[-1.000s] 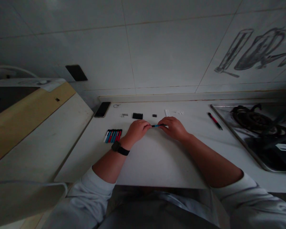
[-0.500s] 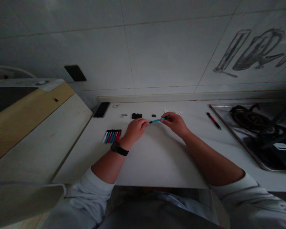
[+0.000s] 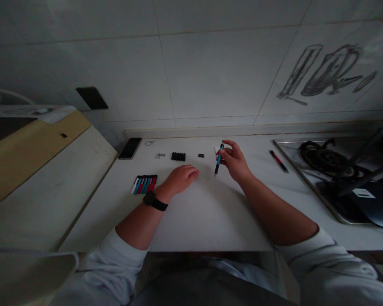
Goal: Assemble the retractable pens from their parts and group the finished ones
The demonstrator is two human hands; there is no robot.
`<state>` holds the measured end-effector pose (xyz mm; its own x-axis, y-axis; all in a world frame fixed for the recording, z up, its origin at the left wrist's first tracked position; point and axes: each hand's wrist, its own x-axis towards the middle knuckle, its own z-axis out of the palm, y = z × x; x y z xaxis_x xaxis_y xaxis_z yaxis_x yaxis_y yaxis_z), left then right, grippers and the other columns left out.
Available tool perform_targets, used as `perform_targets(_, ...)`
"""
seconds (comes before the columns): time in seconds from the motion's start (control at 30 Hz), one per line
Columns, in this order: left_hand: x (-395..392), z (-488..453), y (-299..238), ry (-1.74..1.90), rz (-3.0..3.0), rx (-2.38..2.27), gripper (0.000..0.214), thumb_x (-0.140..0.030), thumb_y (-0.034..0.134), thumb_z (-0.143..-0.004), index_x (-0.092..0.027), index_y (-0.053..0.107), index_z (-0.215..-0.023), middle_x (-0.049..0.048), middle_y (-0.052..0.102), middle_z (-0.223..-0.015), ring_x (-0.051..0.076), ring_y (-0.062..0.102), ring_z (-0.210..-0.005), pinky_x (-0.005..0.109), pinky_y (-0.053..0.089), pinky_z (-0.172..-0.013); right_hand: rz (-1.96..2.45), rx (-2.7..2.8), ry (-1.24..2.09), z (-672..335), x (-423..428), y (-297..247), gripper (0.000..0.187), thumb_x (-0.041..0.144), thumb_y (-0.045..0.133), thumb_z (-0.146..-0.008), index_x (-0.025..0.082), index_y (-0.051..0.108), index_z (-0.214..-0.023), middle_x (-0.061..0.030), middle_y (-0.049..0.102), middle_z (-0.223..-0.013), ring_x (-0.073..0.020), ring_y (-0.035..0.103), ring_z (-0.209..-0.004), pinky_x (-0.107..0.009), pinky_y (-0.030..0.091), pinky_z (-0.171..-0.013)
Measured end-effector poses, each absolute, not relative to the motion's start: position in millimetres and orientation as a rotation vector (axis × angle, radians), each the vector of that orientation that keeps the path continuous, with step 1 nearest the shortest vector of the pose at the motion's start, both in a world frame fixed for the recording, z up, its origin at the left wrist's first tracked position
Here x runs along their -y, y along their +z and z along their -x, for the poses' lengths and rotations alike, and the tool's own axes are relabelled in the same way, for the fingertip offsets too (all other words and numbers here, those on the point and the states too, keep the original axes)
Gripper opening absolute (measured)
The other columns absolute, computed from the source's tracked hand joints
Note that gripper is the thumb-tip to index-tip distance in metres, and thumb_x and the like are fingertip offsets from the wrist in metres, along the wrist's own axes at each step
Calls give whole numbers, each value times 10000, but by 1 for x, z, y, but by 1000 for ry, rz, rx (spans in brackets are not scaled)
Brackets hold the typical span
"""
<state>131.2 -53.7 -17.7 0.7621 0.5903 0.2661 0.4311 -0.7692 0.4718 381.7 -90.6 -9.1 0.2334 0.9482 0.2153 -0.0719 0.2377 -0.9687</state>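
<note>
My right hand (image 3: 234,161) grips a blue and black pen (image 3: 218,160) and holds it nearly upright, tip down on the white counter (image 3: 207,212). My left hand (image 3: 180,178), with a black watch on the wrist, rests on the counter with fingers loosely curled and nothing in it. To its left lies a row of several blue, red and white pen barrels (image 3: 144,184). Behind it sit a black ribbed block of parts (image 3: 178,156), small springs (image 3: 160,155) and a small dark piece (image 3: 201,155).
A dark phone (image 3: 129,148) lies at the counter's back left corner. A red and black pen (image 3: 278,161) lies near the gas stove (image 3: 338,170) on the right. A wooden-edged surface (image 3: 35,148) stands lower left. Tiled wall behind.
My left hand let go of the pen and sank to the counter. My right hand swung the pen from lying level to standing upright.
</note>
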Motion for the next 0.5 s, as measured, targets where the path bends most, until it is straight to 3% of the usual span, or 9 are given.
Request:
perform_targets(0.13, 54, -131, -18, 545, -2596, -760, 349, -361, 441, -1072, -190, 738, -1005, 64, 722, -984, 194, 652, -915, 332, 511, -855, 1054, 1064, 931, -384, 90, -8, 475, 534, 761, -799, 315, 524, -1149, 26, 649, -868, -147, 639, -744, -319, 575, -703)
perform_targets(0.5, 54, -131, -17, 525, -2596, -748, 357, -370, 445, -1068, -193, 742, -979, 65, 708, -947, 192, 646, -882, 342, 514, -844, 1038, 1106, 968, -383, 92, -7, 509, 537, 767, -802, 321, 524, -1193, 22, 680, -889, -142, 637, -716, -303, 559, -669)
